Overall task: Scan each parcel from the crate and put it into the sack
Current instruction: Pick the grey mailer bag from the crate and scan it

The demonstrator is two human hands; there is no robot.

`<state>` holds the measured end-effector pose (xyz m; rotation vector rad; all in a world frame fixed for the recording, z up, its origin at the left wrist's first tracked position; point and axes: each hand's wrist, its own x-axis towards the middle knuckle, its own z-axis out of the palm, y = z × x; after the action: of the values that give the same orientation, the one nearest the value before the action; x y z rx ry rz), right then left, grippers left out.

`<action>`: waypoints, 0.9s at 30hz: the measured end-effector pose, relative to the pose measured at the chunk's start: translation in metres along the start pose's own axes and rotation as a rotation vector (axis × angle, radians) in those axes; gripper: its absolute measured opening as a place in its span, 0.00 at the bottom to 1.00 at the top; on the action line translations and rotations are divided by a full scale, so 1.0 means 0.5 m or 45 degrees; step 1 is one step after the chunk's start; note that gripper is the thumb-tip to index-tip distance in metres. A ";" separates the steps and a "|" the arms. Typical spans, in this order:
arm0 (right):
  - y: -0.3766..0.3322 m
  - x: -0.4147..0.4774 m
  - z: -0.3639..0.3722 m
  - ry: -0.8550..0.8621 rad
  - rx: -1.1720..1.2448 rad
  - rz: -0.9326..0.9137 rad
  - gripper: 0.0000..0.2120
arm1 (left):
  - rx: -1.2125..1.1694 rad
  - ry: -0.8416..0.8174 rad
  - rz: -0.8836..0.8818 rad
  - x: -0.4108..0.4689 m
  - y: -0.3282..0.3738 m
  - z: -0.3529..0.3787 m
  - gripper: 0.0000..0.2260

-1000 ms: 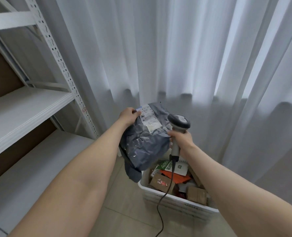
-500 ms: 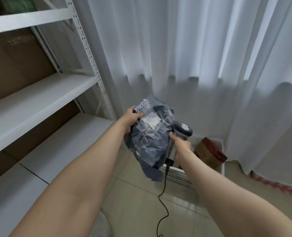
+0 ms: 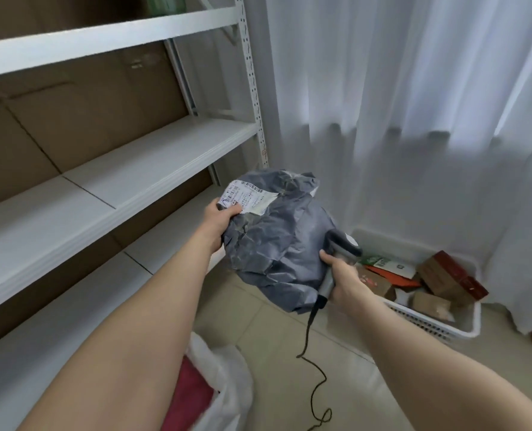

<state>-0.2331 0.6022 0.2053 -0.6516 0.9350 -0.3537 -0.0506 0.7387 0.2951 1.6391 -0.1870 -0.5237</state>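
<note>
My left hand (image 3: 218,217) pinches the crumpled grey plastic parcel (image 3: 277,244); my right hand (image 3: 340,275) grips the grey handheld scanner (image 3: 340,247) beside it, probably needing its label flattened.

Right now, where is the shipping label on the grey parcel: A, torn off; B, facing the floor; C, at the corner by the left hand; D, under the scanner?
C: the white shipping label sits on the grey parcel where the left hand grips it.
</note>
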 end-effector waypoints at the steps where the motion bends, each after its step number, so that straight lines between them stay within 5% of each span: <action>1: 0.027 -0.008 0.032 0.060 -0.063 -0.065 0.21 | 0.176 0.050 0.057 -0.002 -0.014 -0.056 0.26; 5: 0.152 -0.036 0.176 0.157 -0.284 -0.235 0.19 | 0.704 0.102 0.050 -0.013 -0.085 -0.280 0.48; 12: 0.402 -0.033 0.354 0.050 -0.562 -0.164 0.19 | 0.919 0.385 -0.360 -0.011 -0.262 -0.559 0.23; 20: 0.674 0.072 0.388 -0.018 -0.966 -0.033 0.16 | 1.026 0.420 -0.774 -0.054 -0.512 -0.701 0.25; 27: 0.882 0.212 0.349 -0.290 -1.512 0.015 0.13 | 0.961 0.643 -0.842 -0.033 -0.802 -0.778 0.18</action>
<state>-0.0268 0.9407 -0.0754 -1.7214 0.8691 0.3447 0.0333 1.1529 -0.0704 2.5291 0.6275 -0.5374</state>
